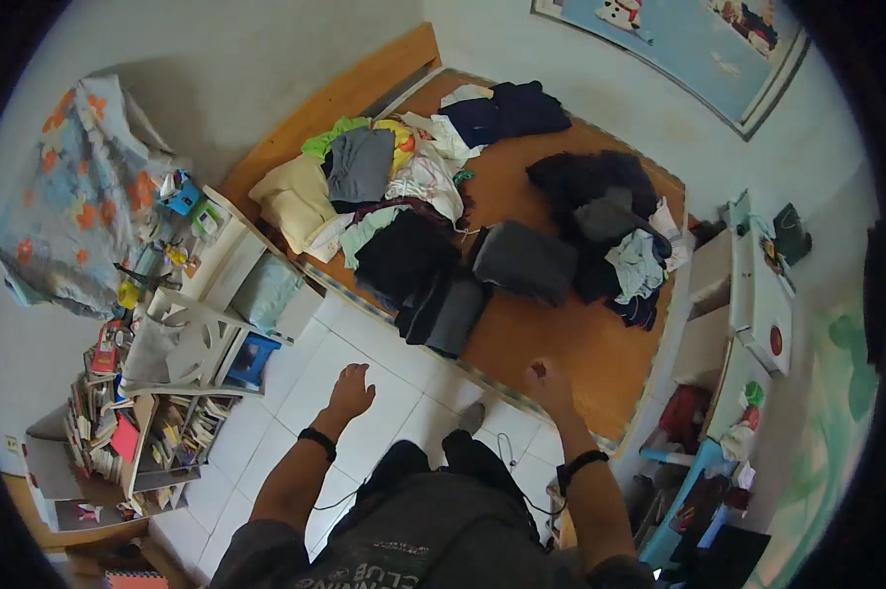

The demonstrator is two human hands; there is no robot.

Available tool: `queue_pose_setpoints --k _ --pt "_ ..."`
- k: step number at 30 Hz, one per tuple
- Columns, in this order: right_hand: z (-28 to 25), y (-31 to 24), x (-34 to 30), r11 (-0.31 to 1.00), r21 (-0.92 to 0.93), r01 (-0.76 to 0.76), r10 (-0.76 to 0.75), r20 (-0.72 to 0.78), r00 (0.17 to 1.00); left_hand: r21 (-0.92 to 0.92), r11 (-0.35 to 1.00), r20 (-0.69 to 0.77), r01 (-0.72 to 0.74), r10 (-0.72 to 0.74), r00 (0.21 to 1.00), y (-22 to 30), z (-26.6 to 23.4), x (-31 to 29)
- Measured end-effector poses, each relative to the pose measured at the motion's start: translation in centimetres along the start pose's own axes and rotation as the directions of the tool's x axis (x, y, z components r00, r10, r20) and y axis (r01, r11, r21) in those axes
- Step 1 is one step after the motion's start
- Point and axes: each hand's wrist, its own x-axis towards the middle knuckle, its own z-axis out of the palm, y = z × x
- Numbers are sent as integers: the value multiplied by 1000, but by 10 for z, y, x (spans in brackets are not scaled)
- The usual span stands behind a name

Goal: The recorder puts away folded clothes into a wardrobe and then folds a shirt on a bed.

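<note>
My left hand (351,391) hangs over the white floor tiles beside the bed, its thumb apart from the fingers and nothing visible in it. My right hand (553,389) is over the bed's near edge with its fingers curled in; a small dark reddish patch shows at them, too small to name. Ahead of it, a folded dark grey garment (526,262) lies on the brown bed surface (502,344). To its left are a black garment (407,252) and a folded grey one (449,316) at the bed's edge. Neither hand touches the clothes.
A mixed clothes heap with a cream pillow-like bundle (296,201) fills the bed's left. Dark clothes (595,187) and a pale printed garment (638,265) lie at right, navy clothes (510,110) at the back. Bookshelves (163,442) stand left, a cluttered white cabinet (760,304) right.
</note>
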Motion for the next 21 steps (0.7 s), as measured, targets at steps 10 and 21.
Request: queue_pose_setpoints --k 10,21 --pt "35 -3 187 990 -48 132 -128 81 988 -56 995 80 81 -76 994 -33 45 143" --pt "126 2 319 967 -214 -141 172 133 976 -141 990 83 -19 30 996 -132 102 319"
